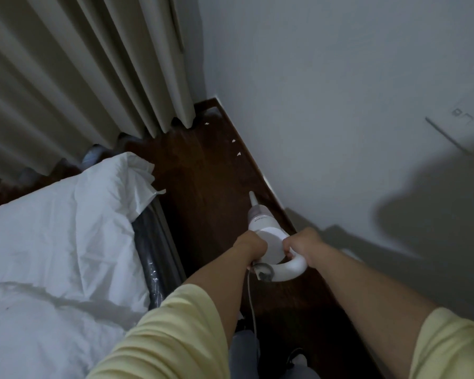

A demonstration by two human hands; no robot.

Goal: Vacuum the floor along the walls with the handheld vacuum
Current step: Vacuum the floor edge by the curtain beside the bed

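Observation:
A white handheld vacuum points down at the dark wood floor, its narrow nozzle tip close to the baseboard of the right-hand wall. My right hand grips the looped white handle. My left hand holds the vacuum's body on its left side. A thin cord hangs from the rear of the vacuum toward my legs. Three small white scraps lie on the floor ahead along the wall, one of them nearest the nozzle.
A bed with white bedding fills the left side, leaving a narrow strip of floor between it and the wall. Beige curtains hang to the floor at the far corner. A wall socket plate sits at the right.

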